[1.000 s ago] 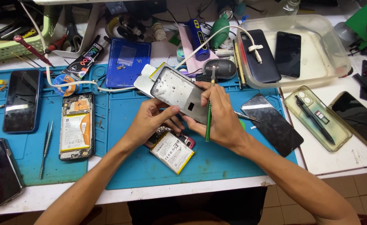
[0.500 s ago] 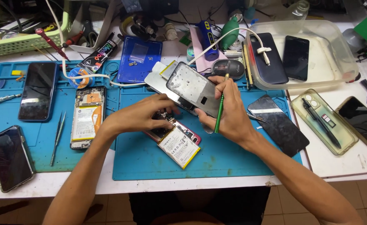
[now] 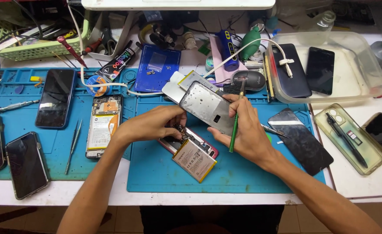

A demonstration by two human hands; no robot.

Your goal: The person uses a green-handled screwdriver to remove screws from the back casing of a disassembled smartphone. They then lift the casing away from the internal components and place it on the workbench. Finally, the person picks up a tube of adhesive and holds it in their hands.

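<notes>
Head view: an opened phone (image 3: 190,146) lies on the blue mat (image 3: 165,173). Left hand (image 3: 154,123) pinches its upper end. Right hand (image 3: 243,130), just right of the phone, grips a green screwdriver (image 3: 235,125) and props the tilted frame (image 3: 209,107) above it.

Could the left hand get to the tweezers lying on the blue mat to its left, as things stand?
Probably yes. The tweezers lie bare on the blue mat, left of the opened phone with nothing on top. But the left hand is at the phone frame and would have to let go.
</notes>
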